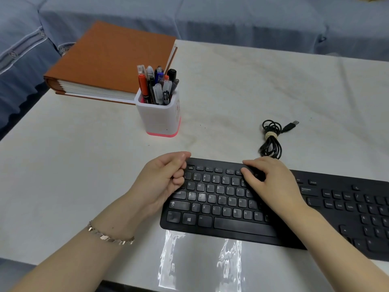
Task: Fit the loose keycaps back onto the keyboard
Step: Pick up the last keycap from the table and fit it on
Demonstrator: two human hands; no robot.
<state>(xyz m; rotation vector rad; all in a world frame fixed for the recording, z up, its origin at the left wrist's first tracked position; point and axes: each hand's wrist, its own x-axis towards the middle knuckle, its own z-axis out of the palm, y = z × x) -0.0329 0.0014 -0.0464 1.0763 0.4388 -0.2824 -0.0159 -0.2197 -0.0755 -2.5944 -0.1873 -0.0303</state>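
While the left hand is lying curled, contents hidden, the right hand is pressing bent fingers onto the keyboard, probably seating a light, stiff, side-pinched keycap.

The keyboard is matt black plastic, with its A and S keycaps worn to a faint shine. The pale surface is matt and looks like stained cloth, though it may be smooth laminate, and the plastic bag is clear and glossy. The album has a grainy brown cover and white paper leaves, the pen holder is smooth white plastic, the cable is black and rubbery with a metal USB plug, and the bracelet is polished metal.
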